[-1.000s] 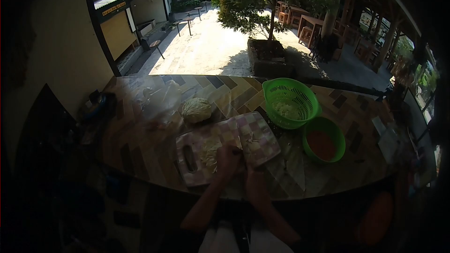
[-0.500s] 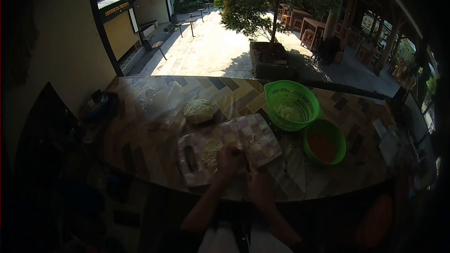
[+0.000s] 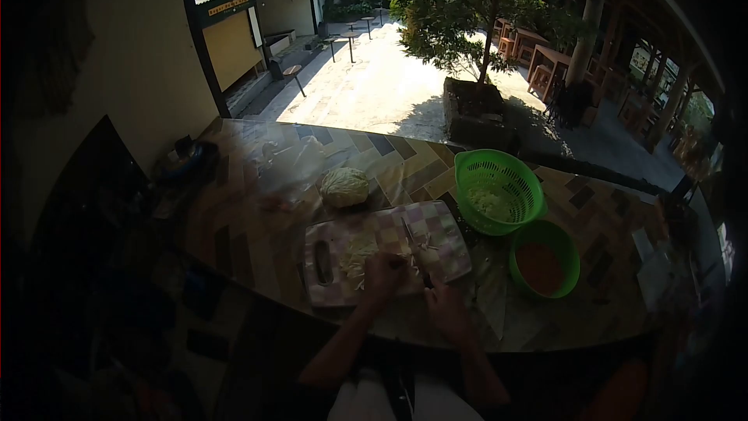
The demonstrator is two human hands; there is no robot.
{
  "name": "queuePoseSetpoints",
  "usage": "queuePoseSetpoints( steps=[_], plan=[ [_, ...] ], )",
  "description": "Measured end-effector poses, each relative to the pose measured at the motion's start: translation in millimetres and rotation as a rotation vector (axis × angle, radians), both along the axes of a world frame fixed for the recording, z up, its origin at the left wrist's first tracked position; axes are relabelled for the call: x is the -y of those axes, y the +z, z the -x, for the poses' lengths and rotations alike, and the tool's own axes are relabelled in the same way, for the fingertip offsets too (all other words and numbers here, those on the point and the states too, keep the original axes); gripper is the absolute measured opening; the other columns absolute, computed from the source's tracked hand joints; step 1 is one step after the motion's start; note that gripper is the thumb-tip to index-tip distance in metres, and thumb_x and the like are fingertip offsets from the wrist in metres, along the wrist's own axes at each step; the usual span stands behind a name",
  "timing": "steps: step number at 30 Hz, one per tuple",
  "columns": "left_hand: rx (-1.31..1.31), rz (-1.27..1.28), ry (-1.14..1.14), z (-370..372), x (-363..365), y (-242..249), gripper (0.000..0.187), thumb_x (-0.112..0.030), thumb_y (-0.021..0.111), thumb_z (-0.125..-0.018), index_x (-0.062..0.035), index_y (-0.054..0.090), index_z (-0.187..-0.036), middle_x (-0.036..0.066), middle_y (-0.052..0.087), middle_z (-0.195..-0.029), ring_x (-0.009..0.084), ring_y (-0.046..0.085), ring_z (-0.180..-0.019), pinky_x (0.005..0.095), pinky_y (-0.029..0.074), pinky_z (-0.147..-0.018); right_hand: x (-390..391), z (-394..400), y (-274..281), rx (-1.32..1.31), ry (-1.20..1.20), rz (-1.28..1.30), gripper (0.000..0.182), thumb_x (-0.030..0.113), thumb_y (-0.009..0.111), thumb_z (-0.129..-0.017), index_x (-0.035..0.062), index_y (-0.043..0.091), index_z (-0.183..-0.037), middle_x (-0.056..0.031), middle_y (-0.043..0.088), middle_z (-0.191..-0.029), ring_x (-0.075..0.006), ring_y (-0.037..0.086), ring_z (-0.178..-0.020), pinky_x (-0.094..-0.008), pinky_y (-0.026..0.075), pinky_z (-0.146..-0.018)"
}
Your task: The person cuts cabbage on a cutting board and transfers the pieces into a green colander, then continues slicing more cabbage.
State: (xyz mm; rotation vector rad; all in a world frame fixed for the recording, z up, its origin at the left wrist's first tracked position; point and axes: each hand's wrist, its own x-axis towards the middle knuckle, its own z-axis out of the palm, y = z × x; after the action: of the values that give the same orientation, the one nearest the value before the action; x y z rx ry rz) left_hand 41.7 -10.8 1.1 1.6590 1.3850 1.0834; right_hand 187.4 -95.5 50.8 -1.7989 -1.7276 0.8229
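Observation:
My right hand (image 3: 446, 308) is closed around the handle of a knife (image 3: 415, 243), its blade pointing away from me over a pink-and-white checked cutting board (image 3: 351, 234). My left hand (image 3: 383, 274) rests on the board just left of the blade, fingers curled in; what they grip is hidden and dark. Pale shredded cabbage (image 3: 357, 256) lies on the board by my left fingers, and a few strips (image 3: 425, 240) lie right of the blade. Behind the board sits a pale head of cabbage (image 3: 344, 187).
A green colander (image 3: 538, 195) with pale chopped pieces stands right of the board. Close in front of it is a green bowl (image 3: 575, 257) of orange-red contents. Clear plastic (image 3: 292, 164) lies at the back left of the patterned table (image 3: 249, 245). A tree planter (image 3: 477, 113) stands beyond.
The view has swung slightly left, so the scene appears farther right. The knife's handle end has shifted a little to the right of my left hand; both hands stay over the board.

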Motion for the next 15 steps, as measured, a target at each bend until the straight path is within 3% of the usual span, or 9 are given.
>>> queuePoseSetpoints(
  steps=[2, 4, 7, 10, 13, 15],
  plan=[
    [0.028, 0.072, -0.031, -1.1, 5.6, 11.8, 0.016, -0.010, 0.068, -0.073, 0.0007, 0.071, -0.084, 0.016, 0.068, -0.073, 0.0219, 0.069, -0.066, 0.0334, 0.053, -0.062, 7.9, 2.9, -4.3, 0.040, -0.024, 0.031, 0.044, 0.018, 0.048, -0.092, -0.0010, 0.044, -0.131, -0.0295, 0.062, -0.082, -0.0447, 0.061, -0.083, -0.0516, 0.048, -0.071],
    [-0.027, -0.029, 0.014, -5.4, 7.2, 8.0, 0.015, -0.010, 0.068, -0.074, 0.0011, 0.071, -0.084, 0.016, 0.068, -0.073, 0.0206, 0.069, -0.066, 0.0330, 0.053, -0.062, 11.1, 10.1, -10.4, 0.080, -0.046, 0.066, 0.043, 0.018, 0.049, -0.091, -0.0009, 0.046, -0.130, -0.0267, 0.061, -0.075, -0.0436, 0.061, -0.077, -0.0512, 0.047, -0.064],
    [-0.082, -0.062, 0.067, -9.6, 9.7, 5.1, 0.015, -0.007, 0.067, -0.074, 0.0015, 0.071, -0.085, 0.016, 0.069, -0.075, 0.0197, 0.069, -0.068, 0.0325, 0.052, -0.064, 3.9, 13.9, -26.0, 0.153, -0.011, 0.082, 0.049, 0.018, 0.049, -0.091, -0.0007, 0.039, -0.135, -0.0271, 0.062, -0.077, -0.0435, 0.061, -0.077, -0.0522, 0.047, -0.065],
    [-0.030, -0.021, 0.106, -14.3, 13.2, -4.7, 0.016, -0.006, 0.067, -0.075, 0.0017, 0.071, -0.088, 0.017, 0.069, -0.078, 0.0205, 0.069, -0.072, 0.0323, 0.052, -0.066, -19.9, 8.1, -43.9, 0.070, 0.016, -0.105, 0.046, 0.016, 0.050, -0.090, -0.0023, 0.043, -0.132, -0.0263, 0.062, -0.076, -0.0434, 0.062, -0.076, -0.0509, 0.048, -0.066],
    [-0.015, 0.001, 0.132, -15.8, 20.4, -3.7, 0.016, -0.005, 0.067, -0.075, 0.0017, 0.070, -0.089, 0.018, 0.069, -0.081, 0.0220, 0.069, -0.075, 0.0327, 0.052, -0.067, -36.3, -10.2, -37.9, -0.058, 0.110, -0.175, 0.040, 0.011, 0.043, -0.091, -0.0033, 0.046, -0.128, -0.0299, 0.062, -0.087, -0.0456, 0.061, -0.084, -0.0518, 0.049, -0.071],
    [-0.036, -0.004, 0.141, -16.6, 23.3, -3.1, 0.017, -0.006, 0.068, -0.075, 0.0010, 0.071, -0.090, 0.017, 0.070, -0.083, 0.0214, 0.069, -0.076, 0.0321, 0.053, -0.069, -34.9, -27.9, -41.2, -0.128, 0.127, -0.271, 0.039, 0.014, 0.049, -0.090, -0.0043, 0.049, -0.125, -0.0287, 0.062, -0.082, -0.0440, 0.062, -0.079, -0.0485, 0.048, -0.067]
  ],
)
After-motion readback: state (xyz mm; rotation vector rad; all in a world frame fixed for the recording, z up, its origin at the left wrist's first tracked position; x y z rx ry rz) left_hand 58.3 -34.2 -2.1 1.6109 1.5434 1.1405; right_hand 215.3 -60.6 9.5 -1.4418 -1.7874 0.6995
